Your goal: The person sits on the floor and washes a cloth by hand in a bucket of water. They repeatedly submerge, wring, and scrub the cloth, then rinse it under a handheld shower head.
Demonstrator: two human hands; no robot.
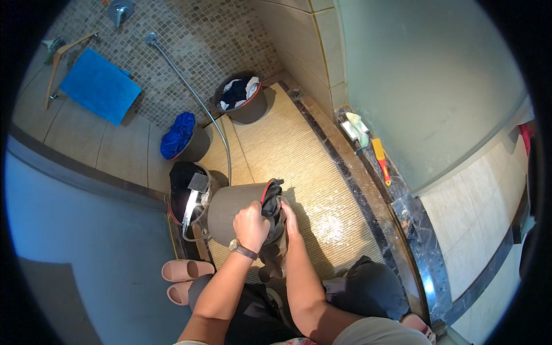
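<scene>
A dark grey bucket point(233, 210) with a red rim lies tipped in front of me, its mouth turned right. Dark wet cloth point(275, 215) bunches at that mouth, and a brownish-grey part hangs below. My left hand point(251, 226), with a watch on its wrist, is closed in a fist on the cloth beside the rim; its fingertips are hidden. From the other side my right hand point(290, 219) presses against the same cloth, fingers fairly straight and the thumb out of sight. Left of the tipped bucket stands another bucket point(214, 183) with black cloth and a shiny metallic object.
Farther off stand a bucket with blue cloth point(179, 137) and one with dark and white clothes point(236, 93). A shower hose point(198, 99) runs down between them. A yellow-red brush point(379, 158) lies on the right ledge. Pink slippers point(183, 271) sit at left on wet ribbed flooring.
</scene>
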